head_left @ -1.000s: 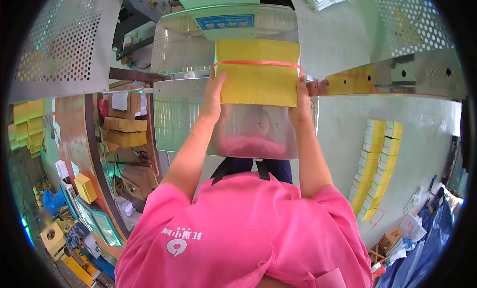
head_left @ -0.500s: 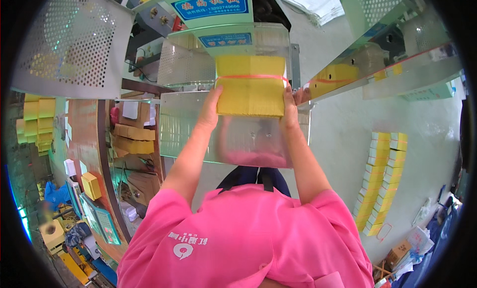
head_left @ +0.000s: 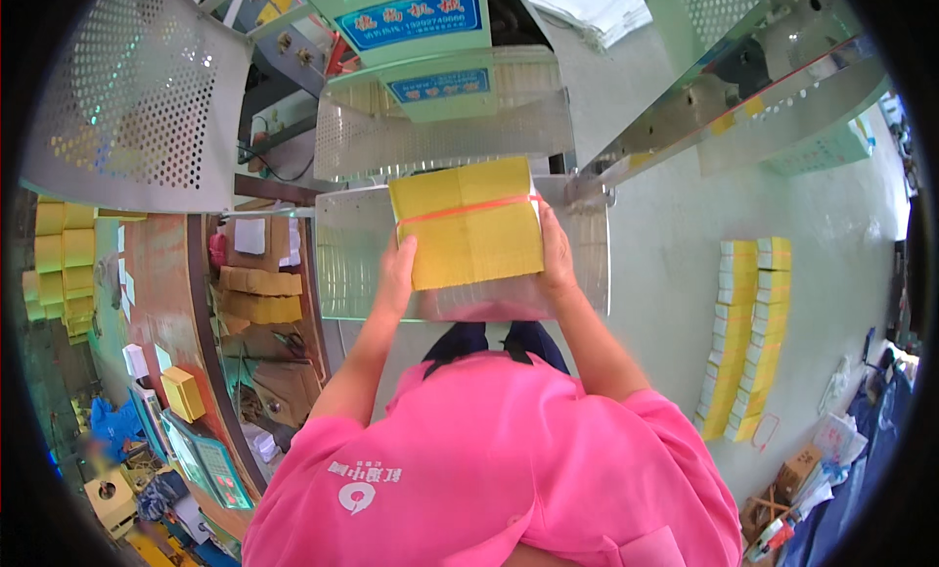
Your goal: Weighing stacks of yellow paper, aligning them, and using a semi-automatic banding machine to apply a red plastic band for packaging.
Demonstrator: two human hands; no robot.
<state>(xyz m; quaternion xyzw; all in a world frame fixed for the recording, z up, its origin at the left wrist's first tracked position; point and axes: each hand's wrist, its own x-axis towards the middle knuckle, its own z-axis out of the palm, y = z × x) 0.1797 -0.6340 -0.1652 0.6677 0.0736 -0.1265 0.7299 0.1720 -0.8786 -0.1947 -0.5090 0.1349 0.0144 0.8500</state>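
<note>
Bundle: yellow rectangular paper stack bound by an orange band, held over the perforated metal tabletop.
Left hand: fingers clamped on left edge.
Right hand: fingers clamped on right edge.
Axis: band runs hand to hand; both hands equally near.

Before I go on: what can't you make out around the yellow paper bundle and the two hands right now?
- Head view: the underside of the yellow paper bundle is hidden by its own top sheet.
- Fingers of the left hand and right hand curl under it, unseen.
- Metal tray: the part beneath the bundle is covered.
- Left floor clutter is blurred.
</note>
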